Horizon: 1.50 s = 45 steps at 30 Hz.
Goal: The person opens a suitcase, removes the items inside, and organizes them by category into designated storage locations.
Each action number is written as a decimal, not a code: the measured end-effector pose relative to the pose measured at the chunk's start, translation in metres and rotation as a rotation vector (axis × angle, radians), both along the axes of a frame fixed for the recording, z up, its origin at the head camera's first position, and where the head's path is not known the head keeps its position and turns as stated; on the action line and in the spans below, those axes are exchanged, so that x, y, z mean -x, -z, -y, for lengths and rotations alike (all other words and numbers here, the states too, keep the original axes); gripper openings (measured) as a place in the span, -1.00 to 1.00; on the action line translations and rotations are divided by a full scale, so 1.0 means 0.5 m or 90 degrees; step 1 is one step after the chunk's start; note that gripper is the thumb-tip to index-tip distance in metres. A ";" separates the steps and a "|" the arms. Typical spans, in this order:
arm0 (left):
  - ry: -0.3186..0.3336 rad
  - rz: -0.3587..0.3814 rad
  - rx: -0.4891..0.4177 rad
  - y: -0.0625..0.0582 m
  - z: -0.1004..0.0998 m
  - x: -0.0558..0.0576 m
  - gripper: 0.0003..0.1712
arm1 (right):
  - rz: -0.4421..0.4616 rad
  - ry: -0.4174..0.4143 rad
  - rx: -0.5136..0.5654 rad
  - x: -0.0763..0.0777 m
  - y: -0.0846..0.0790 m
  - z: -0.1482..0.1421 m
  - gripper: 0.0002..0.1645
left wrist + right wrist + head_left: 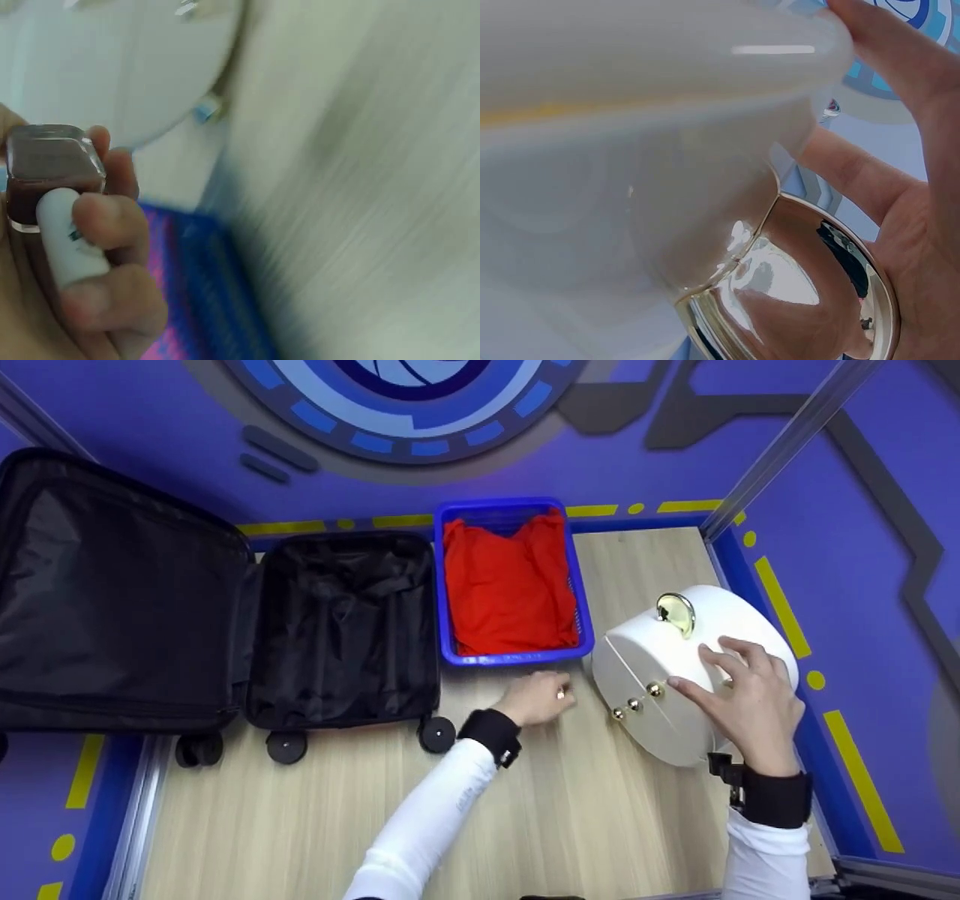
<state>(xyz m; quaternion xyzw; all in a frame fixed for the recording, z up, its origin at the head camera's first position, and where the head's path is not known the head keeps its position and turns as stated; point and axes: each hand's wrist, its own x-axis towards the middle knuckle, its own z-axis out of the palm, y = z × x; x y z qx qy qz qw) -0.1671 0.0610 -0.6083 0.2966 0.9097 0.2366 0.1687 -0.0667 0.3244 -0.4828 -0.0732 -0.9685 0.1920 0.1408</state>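
My left hand point(536, 699) holds a small nail polish bottle point(56, 169), brownish glass with a white cap point(69, 232), its fingers curled round it. In the head view the bottle is hidden under the hand, which is low over the wooden table in front of the blue basket. On the right stands a white rounded storage box point(637, 660) with small gold knobs point(655, 689) and a gold handle point(677, 615). My right hand point(754, 697) grips its upper edge, thumb toward the knobbed front. Close to the palm is another gold handle point(802, 285).
A blue basket point(517, 659) with folded red cloth point(510, 585) stands at the back middle. An open black suitcase point(341, 630) lies at the left, its wheels point(437, 734) toward the front. Purple walls point(172, 480) enclose the wooden table point(570, 810).
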 end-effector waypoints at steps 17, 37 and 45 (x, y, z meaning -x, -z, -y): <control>0.201 -0.164 0.144 0.070 -0.139 -0.088 -0.42 | -0.038 -0.011 -0.018 0.001 0.005 -0.003 -0.14; 0.210 -0.202 0.200 0.066 -0.151 -0.093 -0.43 | -0.042 -0.007 -0.027 0.000 0.003 -0.004 -0.15; 0.204 -0.221 0.249 0.079 -0.168 -0.096 -0.42 | -0.035 -0.012 -0.023 -0.002 0.004 -0.008 -0.15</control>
